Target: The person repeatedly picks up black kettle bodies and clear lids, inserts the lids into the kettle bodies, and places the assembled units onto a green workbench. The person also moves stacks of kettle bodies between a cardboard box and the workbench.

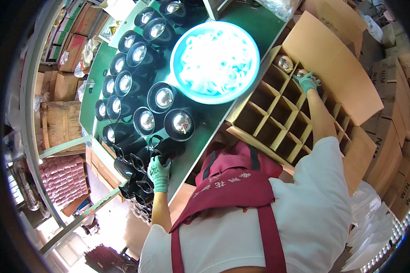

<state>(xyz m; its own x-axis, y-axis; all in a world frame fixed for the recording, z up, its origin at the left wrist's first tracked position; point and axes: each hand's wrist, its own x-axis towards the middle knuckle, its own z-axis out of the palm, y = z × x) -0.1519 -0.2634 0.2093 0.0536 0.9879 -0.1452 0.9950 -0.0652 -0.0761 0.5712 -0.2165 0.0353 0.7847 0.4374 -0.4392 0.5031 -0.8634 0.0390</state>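
Note:
My left hand, in a pale green glove, is at the near end of the green table. Its fingers close at a black jug lying on its side, handle outward; the fingertips are partly hidden. Reaching into a divided cardboard box on the right, my gloved right hand has its fingers on a shiny silver round-ended flask liner. Another silver liner sits in the cell beside it. Black jug bodies stand in rows on the table, silver round ends showing in their open tops.
A light-blue basin full of white rings stands on the green table, between the jugs and the box. More black jugs are heaped at the table's near left end. Stacked cartons line the right side; the box's flaps stand open.

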